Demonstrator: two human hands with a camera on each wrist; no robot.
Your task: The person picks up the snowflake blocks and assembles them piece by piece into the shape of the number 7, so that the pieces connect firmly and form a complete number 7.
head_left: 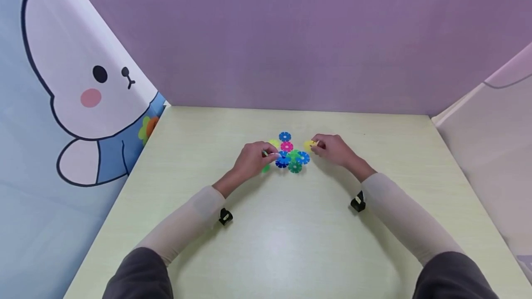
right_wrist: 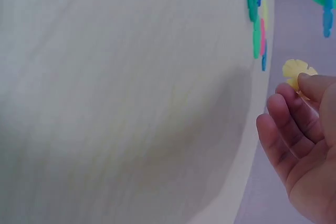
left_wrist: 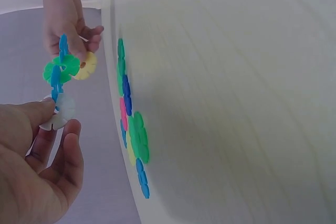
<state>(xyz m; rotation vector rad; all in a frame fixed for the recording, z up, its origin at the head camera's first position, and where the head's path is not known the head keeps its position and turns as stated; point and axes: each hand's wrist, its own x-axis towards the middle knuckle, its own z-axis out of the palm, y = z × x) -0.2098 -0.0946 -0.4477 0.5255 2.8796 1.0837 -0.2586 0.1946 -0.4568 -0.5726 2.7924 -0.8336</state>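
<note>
My left hand (head_left: 251, 158) pinches a white notched plastic disc (left_wrist: 65, 113) between thumb and fingers. Joined to it in a chain are a blue disc (left_wrist: 55, 80), a green disc (left_wrist: 68, 65) and another blue disc (left_wrist: 63, 45), all held above the table. Across from it, my right hand (head_left: 332, 148) pinches a yellow notched disc (right_wrist: 295, 70) by its edge. In the left wrist view the yellow disc appears close to the chain's far end; whether they touch cannot be told. The right hand's other fingers are loosely bent.
Loose discs lie on the pale table (head_left: 266, 243) under and around the chain: a pink disc (head_left: 287, 146), a blue disc (head_left: 284, 136), a dark green disc (head_left: 295, 168) and several more. A purple panel (head_left: 299, 40) stands behind the table's far edge.
</note>
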